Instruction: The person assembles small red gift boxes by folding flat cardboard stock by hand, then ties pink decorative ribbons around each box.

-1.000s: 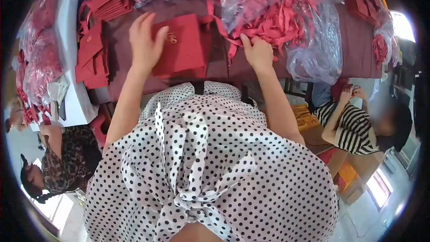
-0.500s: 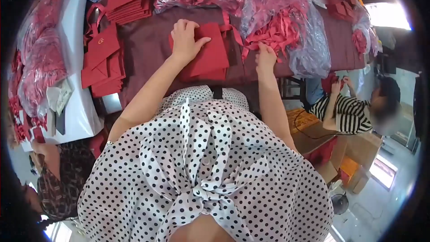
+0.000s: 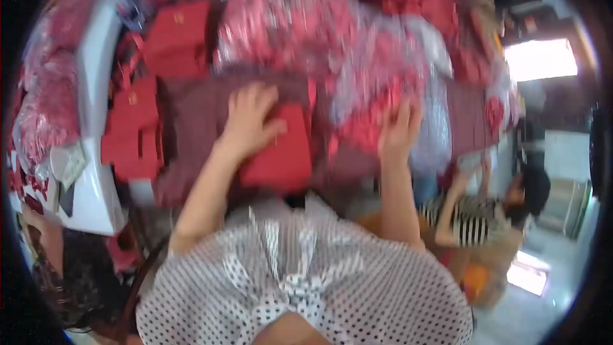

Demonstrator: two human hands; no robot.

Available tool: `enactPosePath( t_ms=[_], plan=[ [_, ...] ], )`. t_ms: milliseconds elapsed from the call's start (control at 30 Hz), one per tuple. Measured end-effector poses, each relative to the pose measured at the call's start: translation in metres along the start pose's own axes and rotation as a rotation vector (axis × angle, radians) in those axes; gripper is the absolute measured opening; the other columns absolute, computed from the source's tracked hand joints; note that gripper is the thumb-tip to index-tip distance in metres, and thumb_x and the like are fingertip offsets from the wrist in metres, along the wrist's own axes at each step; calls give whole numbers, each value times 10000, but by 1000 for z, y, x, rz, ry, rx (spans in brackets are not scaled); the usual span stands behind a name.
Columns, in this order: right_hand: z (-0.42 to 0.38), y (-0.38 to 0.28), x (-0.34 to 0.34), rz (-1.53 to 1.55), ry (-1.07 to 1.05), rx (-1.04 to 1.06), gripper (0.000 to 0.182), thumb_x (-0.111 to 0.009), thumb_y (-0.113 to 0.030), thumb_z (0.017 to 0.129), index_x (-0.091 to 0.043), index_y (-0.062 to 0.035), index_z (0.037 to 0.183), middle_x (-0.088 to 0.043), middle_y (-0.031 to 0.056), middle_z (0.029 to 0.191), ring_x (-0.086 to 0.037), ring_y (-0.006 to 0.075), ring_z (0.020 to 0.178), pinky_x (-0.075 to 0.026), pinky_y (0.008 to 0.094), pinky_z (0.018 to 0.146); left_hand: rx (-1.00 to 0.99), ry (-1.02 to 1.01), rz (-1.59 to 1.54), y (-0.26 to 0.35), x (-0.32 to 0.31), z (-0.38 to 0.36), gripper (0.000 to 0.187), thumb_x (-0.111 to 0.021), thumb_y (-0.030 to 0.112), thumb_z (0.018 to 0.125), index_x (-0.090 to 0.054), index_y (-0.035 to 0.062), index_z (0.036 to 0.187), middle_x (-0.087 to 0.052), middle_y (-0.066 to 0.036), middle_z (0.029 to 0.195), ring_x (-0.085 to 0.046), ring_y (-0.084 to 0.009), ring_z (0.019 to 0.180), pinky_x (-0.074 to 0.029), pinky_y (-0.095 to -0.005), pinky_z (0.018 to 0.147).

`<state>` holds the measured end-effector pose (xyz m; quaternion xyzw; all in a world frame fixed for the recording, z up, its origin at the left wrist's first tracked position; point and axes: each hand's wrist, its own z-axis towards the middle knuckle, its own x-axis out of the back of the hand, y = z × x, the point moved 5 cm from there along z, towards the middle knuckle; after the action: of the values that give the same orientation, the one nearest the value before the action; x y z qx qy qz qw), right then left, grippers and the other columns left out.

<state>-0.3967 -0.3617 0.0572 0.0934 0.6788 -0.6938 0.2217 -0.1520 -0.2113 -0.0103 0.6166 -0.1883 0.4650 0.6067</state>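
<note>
A red paper bag lies flat on the dark maroon cloth in front of me. My left hand rests on its upper left part, fingers spread and thumb out over the red paper. A strip of red ribbon shows at the bag's top right. Further right, my right hand is at a heap of red ribbons that spills from a clear plastic bag. Its fingers are stretched out and blurred, and no ribbon is plainly held in them.
Stacks of red bags and more red bags stand on the left. Large clear plastic sacks of red ribbon fill the back. A white table is at far left. A person in a striped top sits at right, another person at lower left.
The view has tilted, so the table appears lower. My right hand has left the ribbon strip beside the bag and moved onto the ribbon heap. My left hand stays on the bag.
</note>
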Motion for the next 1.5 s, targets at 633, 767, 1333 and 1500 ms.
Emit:
enactPosePath(
  t_ms=[633, 767, 1333, 1500],
  plan=[
    [109, -142, 4, 292, -248, 605, 211, -504, -214, 950, -445, -135, 764, -370, -46, 625, -263, 43, 457, -198, 225, 407, -115, -46, 150, -16, -22, -11, 498, -597, 492, 823, -596, 74, 1094, -567, -151, 1065, -507, -334, 1042, -391, -463, 901],
    [20, -127, 21, 12, -299, 495, 130, -484, -192, 954, -509, -87, 882, -409, -37, 657, -298, 27, 480, -220, 197, 418, -379, 164, 79, -8, -18, -6, 364, -675, 358, 776, -625, 69, 993, -564, -151, 1022, -524, -340, 976, -413, -454, 847],
    [-46, 122, 83, -307, -635, 9, 131, -510, -156, 959, -507, -25, 952, -611, 55, 828, -554, 90, 708, -451, 229, 651, 116, 1235, -350, 27, 36, -160, 193, -549, 182, 930, -619, 8, 883, -598, -32, 774, -521, -106, 681, -435, -282, 617],
    [-39, 130, 76, -194, -627, -183, 104, -502, -132, 961, -489, -29, 960, -627, 71, 836, -530, 85, 645, -444, 223, 600, 239, -460, -250, 46, -198, -235, 157, -531, 134, 830, -617, 11, 875, -632, -177, 803, -616, -348, 767, -477, -439, 691]
  ],
)
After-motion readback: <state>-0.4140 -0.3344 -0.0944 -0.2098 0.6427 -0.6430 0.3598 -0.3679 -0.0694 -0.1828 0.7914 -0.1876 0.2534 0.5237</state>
